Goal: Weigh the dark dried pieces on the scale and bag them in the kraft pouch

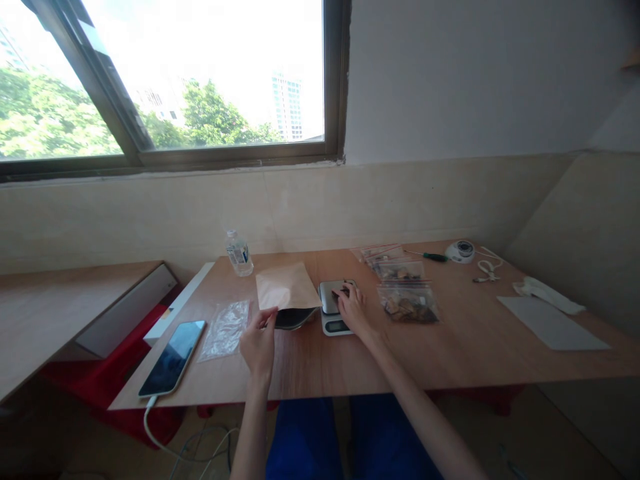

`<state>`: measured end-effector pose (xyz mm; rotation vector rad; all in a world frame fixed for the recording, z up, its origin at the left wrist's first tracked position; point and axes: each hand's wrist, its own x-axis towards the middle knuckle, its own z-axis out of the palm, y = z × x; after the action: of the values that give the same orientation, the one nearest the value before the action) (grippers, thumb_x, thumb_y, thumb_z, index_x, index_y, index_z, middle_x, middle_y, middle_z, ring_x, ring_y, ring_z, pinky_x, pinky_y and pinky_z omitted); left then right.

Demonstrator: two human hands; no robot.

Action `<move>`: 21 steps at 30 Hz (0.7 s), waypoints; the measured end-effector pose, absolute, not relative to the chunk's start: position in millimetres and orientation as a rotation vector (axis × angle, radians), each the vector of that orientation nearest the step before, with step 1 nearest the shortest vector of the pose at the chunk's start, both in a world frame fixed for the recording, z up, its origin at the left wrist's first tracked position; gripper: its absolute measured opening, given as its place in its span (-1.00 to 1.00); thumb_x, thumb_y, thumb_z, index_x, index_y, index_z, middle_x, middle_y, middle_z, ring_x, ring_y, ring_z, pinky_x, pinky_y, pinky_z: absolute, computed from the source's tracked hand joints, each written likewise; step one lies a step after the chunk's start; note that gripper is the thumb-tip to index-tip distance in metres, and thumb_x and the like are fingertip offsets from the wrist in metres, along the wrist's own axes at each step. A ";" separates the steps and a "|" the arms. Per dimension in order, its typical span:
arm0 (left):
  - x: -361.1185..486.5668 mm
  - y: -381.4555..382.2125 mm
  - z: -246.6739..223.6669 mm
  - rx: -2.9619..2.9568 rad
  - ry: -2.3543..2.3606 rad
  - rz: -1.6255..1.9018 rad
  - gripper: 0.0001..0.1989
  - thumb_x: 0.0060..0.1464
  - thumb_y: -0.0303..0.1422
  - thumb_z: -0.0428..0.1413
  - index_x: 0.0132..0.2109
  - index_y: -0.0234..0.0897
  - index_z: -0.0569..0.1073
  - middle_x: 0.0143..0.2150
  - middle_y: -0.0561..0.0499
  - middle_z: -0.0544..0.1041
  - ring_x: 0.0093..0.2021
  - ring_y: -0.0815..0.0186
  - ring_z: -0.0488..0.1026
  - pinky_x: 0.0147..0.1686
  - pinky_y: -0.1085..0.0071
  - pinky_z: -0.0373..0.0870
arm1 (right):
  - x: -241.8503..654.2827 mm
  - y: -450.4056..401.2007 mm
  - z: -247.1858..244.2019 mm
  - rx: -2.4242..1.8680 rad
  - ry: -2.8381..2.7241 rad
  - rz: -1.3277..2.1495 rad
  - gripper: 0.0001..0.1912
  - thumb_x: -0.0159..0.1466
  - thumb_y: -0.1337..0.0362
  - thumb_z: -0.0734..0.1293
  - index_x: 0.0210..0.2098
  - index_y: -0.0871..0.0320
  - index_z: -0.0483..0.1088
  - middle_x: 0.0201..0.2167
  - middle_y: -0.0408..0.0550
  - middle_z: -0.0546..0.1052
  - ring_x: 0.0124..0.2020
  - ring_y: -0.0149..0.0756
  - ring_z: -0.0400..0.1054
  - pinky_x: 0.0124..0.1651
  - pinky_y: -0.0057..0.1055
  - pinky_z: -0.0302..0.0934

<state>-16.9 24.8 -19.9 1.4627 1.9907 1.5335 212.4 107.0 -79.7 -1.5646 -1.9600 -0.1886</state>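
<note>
My left hand (258, 345) is closed on the near edge of a brown kraft paper pouch (287, 285), thumb and fingers pinching its rim. The pouch lies on the table with its dark mouth (296, 319) gaping toward me. To its right stands a small kitchen scale (329, 297) with a display (337, 327) at the front. My right hand (354, 311) is over the weighing plate, fingers curled onto some dark brown dried pieces (341, 292). Its fingers partly hide those pieces, whose exact kind I cannot make out.
Zip bags with brown dried pieces (407, 309) lie right of the scale. A clear plastic bag (226, 330), a phone (173, 359) on a cable and a water bottle (240, 255) are left. Farther right are a screwdriver (434, 257), a dome camera (460, 251) and a white sheet (550, 323).
</note>
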 end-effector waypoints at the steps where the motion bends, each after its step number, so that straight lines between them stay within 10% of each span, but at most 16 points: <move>1: -16.8 24.7 -20.2 1.459 1.989 1.538 -0.76 0.01 -0.14 0.06 -0.24 -0.09 0.52 -0.29 0.09 0.59 -0.23 0.25 0.52 -0.27 0.44 0.35 | 211.4 105.7 -77.2 -1.563 -1.955 -0.190 -0.67 0.25 0.38 0.14 -0.03 0.10 0.36 0.02 0.11 0.28 -0.01 -0.10 0.15 -0.03 -0.15 0.05; 21: -21.7 26.2 -7.1 1.382 2.060 1.673 -0.76 0.01 -0.16 0.06 -0.24 -0.12 0.52 -0.29 0.07 0.59 -0.26 0.24 0.53 -0.27 0.41 0.33 | 119.2 85.4 -89.1 -1.236 -2.357 -0.046 -0.71 0.19 0.46 0.21 -0.10 0.31 0.39 -0.12 0.18 0.46 0.02 -0.05 0.23 0.16 -0.06 0.01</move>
<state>-21.7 26.2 -7.1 1.3822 2.0597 1.6730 119.2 85.4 -89.1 -1.2359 -2.3567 -0.0460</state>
